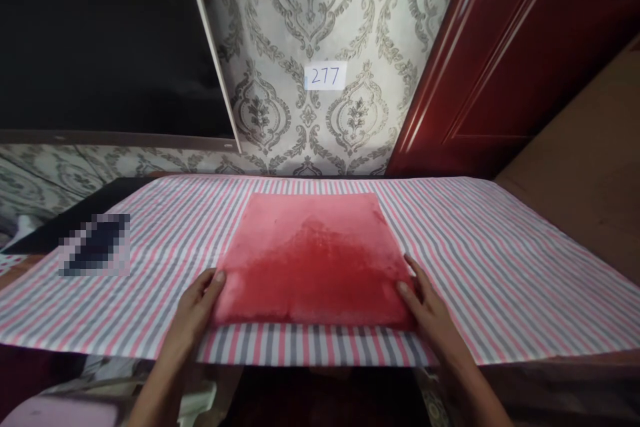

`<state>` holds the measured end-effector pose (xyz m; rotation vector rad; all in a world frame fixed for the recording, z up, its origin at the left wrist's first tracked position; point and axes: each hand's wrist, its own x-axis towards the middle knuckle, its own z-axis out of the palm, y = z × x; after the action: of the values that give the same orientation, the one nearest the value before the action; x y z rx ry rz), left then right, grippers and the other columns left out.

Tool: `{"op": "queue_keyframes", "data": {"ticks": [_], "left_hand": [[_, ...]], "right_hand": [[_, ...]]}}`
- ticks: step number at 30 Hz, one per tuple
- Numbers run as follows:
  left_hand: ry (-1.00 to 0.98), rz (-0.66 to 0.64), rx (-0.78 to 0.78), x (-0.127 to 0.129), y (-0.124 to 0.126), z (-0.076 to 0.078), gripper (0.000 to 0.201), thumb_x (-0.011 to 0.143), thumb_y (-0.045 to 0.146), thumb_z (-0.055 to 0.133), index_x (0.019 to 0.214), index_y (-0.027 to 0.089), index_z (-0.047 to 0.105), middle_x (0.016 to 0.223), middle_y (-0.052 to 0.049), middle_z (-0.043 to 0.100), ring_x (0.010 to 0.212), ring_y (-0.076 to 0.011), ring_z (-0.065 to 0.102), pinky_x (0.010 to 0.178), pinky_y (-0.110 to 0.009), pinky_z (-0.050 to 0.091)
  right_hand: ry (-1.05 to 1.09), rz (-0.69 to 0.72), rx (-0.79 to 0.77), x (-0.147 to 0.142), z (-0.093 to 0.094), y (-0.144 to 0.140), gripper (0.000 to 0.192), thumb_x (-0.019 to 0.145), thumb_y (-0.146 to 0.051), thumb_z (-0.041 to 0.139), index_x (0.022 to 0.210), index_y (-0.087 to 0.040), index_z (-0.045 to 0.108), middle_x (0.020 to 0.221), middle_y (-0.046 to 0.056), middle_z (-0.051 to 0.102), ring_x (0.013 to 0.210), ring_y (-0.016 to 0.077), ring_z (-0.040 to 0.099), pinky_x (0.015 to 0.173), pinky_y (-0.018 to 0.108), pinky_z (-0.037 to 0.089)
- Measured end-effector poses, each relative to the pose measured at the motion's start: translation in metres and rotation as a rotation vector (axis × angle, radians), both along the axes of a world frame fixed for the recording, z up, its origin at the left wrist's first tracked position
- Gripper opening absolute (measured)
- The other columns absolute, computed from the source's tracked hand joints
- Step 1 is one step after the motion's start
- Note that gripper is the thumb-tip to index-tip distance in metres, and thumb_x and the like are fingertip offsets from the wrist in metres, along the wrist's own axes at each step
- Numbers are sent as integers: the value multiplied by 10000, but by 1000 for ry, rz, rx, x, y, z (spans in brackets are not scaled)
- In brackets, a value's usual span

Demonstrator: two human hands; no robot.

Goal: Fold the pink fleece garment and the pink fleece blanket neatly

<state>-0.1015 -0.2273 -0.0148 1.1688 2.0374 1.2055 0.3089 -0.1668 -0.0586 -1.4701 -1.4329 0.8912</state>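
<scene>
A square of red velvety fabric (315, 260), like a flat cushion cover, lies on the striped tablecloth (165, 253). Its pile looks pale pink at the far side and deep red towards me. My left hand (200, 297) grips its left edge, the thumb resting on top and the fingers curled at the side. On the opposite edge, my right hand (423, 293) holds it in much the same way, thumb over the top. Parts of the fingers are hidden under or beside the edges.
A large dark screen (100, 40) stands at the back left. A blurred-out dark object (95, 245) lies on the cloth at left. Behind the table are patterned wallpaper (310, 127) with a paper marked 277 (325, 75), and a dark red door-like panel (480, 73) at right.
</scene>
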Motion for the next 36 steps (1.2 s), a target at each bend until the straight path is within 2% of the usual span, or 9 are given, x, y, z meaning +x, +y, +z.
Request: {"op": "queue_keyframes", "data": {"ticks": [2, 4, 7, 9, 11, 15, 20, 29, 36], "left_hand": [[278, 39, 71, -2, 2, 9, 636, 797, 690, 464, 1096, 167, 669, 1133, -140, 710, 1076, -348, 656, 960, -463, 523], [524, -3, 172, 5, 10, 19, 621, 869, 618, 401, 1224, 160, 626, 1323, -166, 629, 1261, -350, 562, 1088, -494, 429], [729, -291, 191, 28, 31, 32, 635, 925, 535, 386, 1431, 166, 487, 1541, -142, 447, 1454, -307, 358, 1205, -506, 252], [810, -480, 139, 43, 49, 36, 682, 928, 528, 417, 1512, 177, 386, 1606, -127, 342, 1499, -294, 263, 1224, -518, 182], [875, -573, 84, 51, 66, 34, 736, 926, 551, 435, 1542, 162, 332, 1631, -143, 270, 1519, -302, 193, 1226, -540, 129], [929, -548, 21, 46, 86, 13, 791, 906, 608, 466, 1532, 138, 349, 1609, -198, 291, 1513, -335, 201, 1207, -588, 101], [920, -524, 53, 38, 87, -11, 843, 893, 626, 494, 1558, 150, 289, 1620, -202, 256, 1519, -331, 179, 1203, -589, 89], [748, -536, 31, 31, 87, -16, 924, 867, 622, 541, 1588, 169, 184, 1632, -191, 233, 1518, -320, 184, 1215, -556, 112], [719, -333, 36, 30, 87, -16, 729, 930, 523, 475, 1539, 149, 328, 1628, -196, 243, 1518, -325, 187, 1186, -580, 200]], "right_hand": [[-101, -43, 143, -1, 14, 2, 800, 895, -645, 487, 1548, -224, 299, 1492, 165, 469, 1348, 351, 472, 1101, 568, 394], [-259, -35, 321, -10, 33, 7, 753, 928, -595, 458, 1561, -224, 286, 1514, 155, 444, 1390, 346, 415, 1145, 574, 324], [-493, 122, 452, -40, 57, 20, 682, 961, -535, 415, 1566, -243, 298, 1589, 108, 349, 1473, 325, 283, 1197, 561, 227], [-627, 235, 445, -62, 66, 31, 667, 964, -516, 415, 1565, -248, 308, 1619, 90, 295, 1503, 319, 211, 1204, 568, 193], [-746, 312, 404, -80, 68, 41, 675, 958, -521, 437, 1560, -239, 323, 1633, 97, 257, 1518, 325, 156, 1208, 581, 154], [-881, 356, 316, -93, 55, 54, 706, 941, -581, 459, 1544, -228, 364, 1629, 133, 251, 1514, 357, 146, 1198, 615, 109], [-884, 331, 329, -87, 33, 58, 689, 950, -602, 427, 1554, -285, 332, 1634, 99, 254, 1516, 328, 162, 1194, 607, 144], [-829, 338, 330, -86, 21, 59, 674, 953, -586, 429, 1549, -280, 346, 1627, 101, 274, 1510, 341, 177, 1186, 629, 142], [-811, 366, 335, -80, 22, 64, 697, 939, -582, 458, 1554, -278, 333, 1623, 98, 280, 1505, 339, 202, 1177, 622, 188]]}}
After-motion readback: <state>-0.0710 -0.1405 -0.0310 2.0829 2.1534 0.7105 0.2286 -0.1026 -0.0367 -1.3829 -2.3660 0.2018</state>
